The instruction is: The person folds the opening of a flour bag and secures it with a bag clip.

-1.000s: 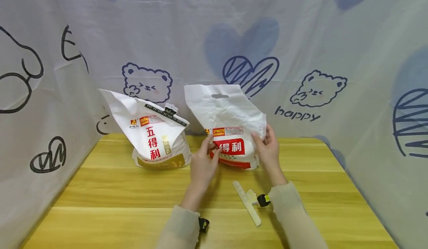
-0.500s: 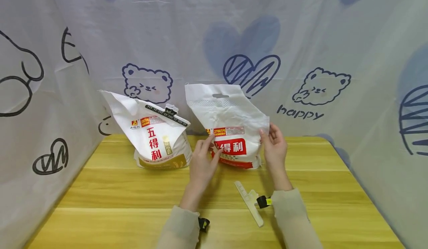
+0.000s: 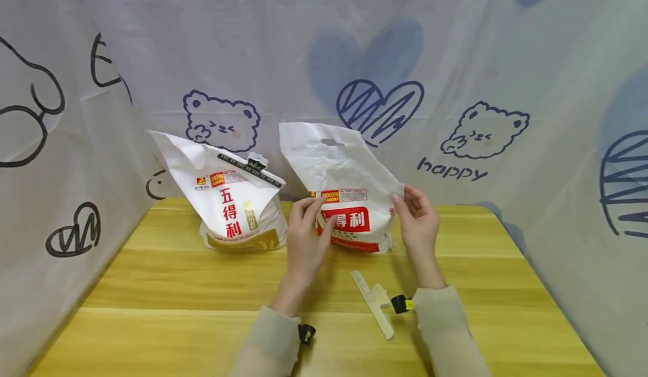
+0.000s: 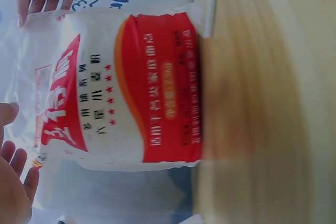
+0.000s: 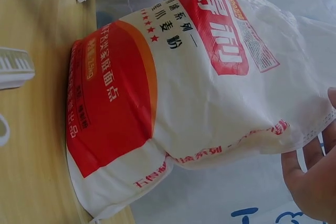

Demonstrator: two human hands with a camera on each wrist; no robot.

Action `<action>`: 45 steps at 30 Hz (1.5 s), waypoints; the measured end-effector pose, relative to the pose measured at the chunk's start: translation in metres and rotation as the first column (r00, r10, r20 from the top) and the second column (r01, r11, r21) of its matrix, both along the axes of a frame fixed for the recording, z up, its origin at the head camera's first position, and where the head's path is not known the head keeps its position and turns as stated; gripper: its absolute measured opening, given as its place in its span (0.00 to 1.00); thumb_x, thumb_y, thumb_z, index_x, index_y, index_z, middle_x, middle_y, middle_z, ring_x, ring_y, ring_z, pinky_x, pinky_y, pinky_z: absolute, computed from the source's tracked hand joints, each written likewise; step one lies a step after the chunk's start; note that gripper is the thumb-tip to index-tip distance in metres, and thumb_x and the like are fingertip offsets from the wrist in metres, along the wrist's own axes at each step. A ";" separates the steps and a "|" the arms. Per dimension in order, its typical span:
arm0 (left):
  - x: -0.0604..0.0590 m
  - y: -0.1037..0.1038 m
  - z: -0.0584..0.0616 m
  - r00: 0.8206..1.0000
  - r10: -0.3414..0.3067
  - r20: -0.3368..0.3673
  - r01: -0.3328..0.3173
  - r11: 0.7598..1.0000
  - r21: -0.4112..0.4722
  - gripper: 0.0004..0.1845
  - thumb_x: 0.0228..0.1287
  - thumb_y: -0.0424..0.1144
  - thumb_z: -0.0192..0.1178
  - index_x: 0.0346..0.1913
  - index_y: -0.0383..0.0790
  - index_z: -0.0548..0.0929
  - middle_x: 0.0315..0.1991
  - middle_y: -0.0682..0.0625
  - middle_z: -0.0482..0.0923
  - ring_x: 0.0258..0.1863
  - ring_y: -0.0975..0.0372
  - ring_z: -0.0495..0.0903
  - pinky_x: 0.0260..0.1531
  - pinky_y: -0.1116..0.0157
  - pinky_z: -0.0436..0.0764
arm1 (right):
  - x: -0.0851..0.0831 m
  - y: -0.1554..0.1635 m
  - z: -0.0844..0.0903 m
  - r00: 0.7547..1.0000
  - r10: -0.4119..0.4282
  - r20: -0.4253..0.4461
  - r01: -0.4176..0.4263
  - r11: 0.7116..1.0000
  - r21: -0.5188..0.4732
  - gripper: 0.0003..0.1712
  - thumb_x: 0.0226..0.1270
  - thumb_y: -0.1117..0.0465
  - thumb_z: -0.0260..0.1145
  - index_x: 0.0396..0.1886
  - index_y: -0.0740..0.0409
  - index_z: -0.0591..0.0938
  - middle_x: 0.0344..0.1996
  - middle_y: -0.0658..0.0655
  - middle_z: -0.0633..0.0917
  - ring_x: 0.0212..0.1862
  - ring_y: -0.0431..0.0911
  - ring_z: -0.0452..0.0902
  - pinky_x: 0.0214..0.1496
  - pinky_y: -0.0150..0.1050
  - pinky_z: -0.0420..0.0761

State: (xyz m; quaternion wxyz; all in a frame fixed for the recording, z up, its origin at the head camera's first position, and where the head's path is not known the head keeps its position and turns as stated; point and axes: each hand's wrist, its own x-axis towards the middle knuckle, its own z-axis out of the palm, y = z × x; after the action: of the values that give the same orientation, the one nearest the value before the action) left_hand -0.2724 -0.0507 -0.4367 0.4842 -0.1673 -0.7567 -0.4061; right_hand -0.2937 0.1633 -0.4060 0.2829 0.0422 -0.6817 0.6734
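Note:
A white flour bag with red print (image 3: 349,219) stands upright on the table, its top with the handle slot leaning left. My right hand (image 3: 421,225) pinches the bag's upper right edge, thumb in front and fingers behind, as the right wrist view shows (image 5: 315,182). My left hand (image 3: 306,236) is at the bag's left side with fingers loosely bent; in the left wrist view its fingertips (image 4: 20,157) lie by the bag's edge. A white sealing clip (image 3: 373,304) lies on the table in front of the bag.
A second flour bag with gold print (image 3: 238,214) stands to the left, its folded top held by a black-and-white clip (image 3: 250,169). Both bags rest on the wooden table (image 3: 177,287), near its back edge. Printed cloth (image 3: 283,45) hangs behind and at both sides.
My right hand has moved a little to the right, drawing the bag's upper right edge outward. My left hand has stayed at about the same place by the bag's left side.

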 end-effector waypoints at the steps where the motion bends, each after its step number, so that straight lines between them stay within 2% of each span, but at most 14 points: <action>1: -0.001 0.000 0.002 1.000 -0.004 -0.013 0.004 1.000 -0.002 0.26 0.59 0.31 0.76 0.61 0.36 0.84 0.52 0.38 0.77 0.50 0.49 0.79 0.46 0.56 0.82 | 0.000 0.000 -0.001 1.000 -0.005 -0.005 0.005 1.000 -0.002 0.19 0.72 0.62 0.71 0.58 0.65 0.82 0.47 0.49 0.86 0.51 0.43 0.82 0.59 0.31 0.82; 5: -0.006 0.000 0.016 0.999 -0.030 -0.020 0.030 1.000 -0.008 0.26 0.61 0.32 0.75 0.63 0.37 0.82 0.55 0.40 0.77 0.52 0.50 0.79 0.50 0.57 0.81 | 0.000 -0.001 -0.002 0.999 -0.027 -0.029 0.027 1.000 -0.010 0.17 0.70 0.65 0.72 0.54 0.69 0.83 0.44 0.53 0.87 0.47 0.42 0.83 0.55 0.30 0.82; 10: -0.016 0.000 0.040 0.996 -0.044 -0.072 0.041 0.998 -0.038 0.27 0.61 0.31 0.75 0.63 0.36 0.82 0.58 0.41 0.79 0.58 0.49 0.79 0.61 0.56 0.79 | 0.002 -0.004 -0.001 0.998 -0.056 -0.036 0.055 0.998 -0.020 0.16 0.70 0.65 0.72 0.52 0.69 0.83 0.44 0.59 0.88 0.45 0.41 0.83 0.54 0.29 0.82; 16: -0.028 0.000 0.064 0.985 -0.068 -0.157 0.056 0.995 -0.083 0.28 0.60 0.30 0.75 0.63 0.34 0.81 0.60 0.39 0.79 0.60 0.49 0.79 0.65 0.58 0.77 | 0.001 -0.003 -0.001 0.997 -0.076 -0.026 0.076 0.997 0.000 0.17 0.69 0.65 0.73 0.53 0.67 0.83 0.43 0.56 0.87 0.46 0.42 0.82 0.55 0.30 0.82; 24: -0.047 0.001 0.088 0.977 -0.101 -0.189 0.071 0.985 -0.159 0.29 0.61 0.32 0.74 0.65 0.34 0.79 0.65 0.39 0.78 0.65 0.49 0.77 0.70 0.58 0.73 | 0.001 -0.001 0.001 0.998 -0.067 -0.020 0.067 0.998 0.021 0.17 0.70 0.63 0.73 0.54 0.65 0.83 0.44 0.53 0.87 0.47 0.43 0.82 0.57 0.33 0.82; 27: -0.055 0.002 0.095 0.977 -0.117 -0.177 0.085 0.980 -0.180 0.29 0.63 0.34 0.73 0.66 0.35 0.79 0.67 0.40 0.77 0.67 0.49 0.76 0.71 0.59 0.71 | 0.000 -0.001 0.001 0.998 -0.064 -0.017 0.064 0.998 0.023 0.17 0.70 0.63 0.73 0.54 0.64 0.83 0.44 0.52 0.86 0.47 0.43 0.82 0.57 0.34 0.82; 30: -0.062 0.002 0.100 0.978 -0.153 -0.140 0.125 0.975 -0.185 0.29 0.65 0.35 0.72 0.68 0.35 0.78 0.69 0.40 0.75 0.70 0.50 0.74 0.74 0.61 0.68 | 0.000 -0.002 0.001 0.998 -0.063 -0.019 0.064 0.998 0.016 0.17 0.70 0.63 0.73 0.54 0.65 0.83 0.43 0.52 0.86 0.47 0.43 0.82 0.57 0.33 0.82; 35: -0.072 0.001 0.106 0.973 -0.215 -0.077 0.198 0.962 -0.189 0.31 0.65 0.34 0.73 0.69 0.33 0.76 0.70 0.39 0.74 0.71 0.47 0.71 0.76 0.62 0.63 | -0.002 -0.004 0.005 0.998 -0.059 -0.030 0.059 0.998 -0.003 0.17 0.67 0.66 0.75 0.53 0.68 0.83 0.43 0.59 0.87 0.44 0.41 0.82 0.53 0.32 0.82; 45: -0.090 -0.005 0.125 0.968 -0.252 0.016 0.248 0.935 -0.252 0.36 0.60 0.37 0.77 0.70 0.33 0.76 0.70 0.38 0.75 0.72 0.41 0.69 0.79 0.61 0.56 | -0.002 -0.003 0.007 0.998 -0.051 -0.034 0.052 0.999 0.017 0.16 0.66 0.68 0.75 0.51 0.68 0.84 0.42 0.64 0.87 0.42 0.41 0.82 0.51 0.31 0.82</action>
State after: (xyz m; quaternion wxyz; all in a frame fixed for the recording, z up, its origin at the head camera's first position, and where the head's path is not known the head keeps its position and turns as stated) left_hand -0.3622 -0.0560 -0.3112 0.4099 -0.3257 -0.7706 -0.3634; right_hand -0.2962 0.1601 -0.3992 0.3113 0.0385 -0.6836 0.6590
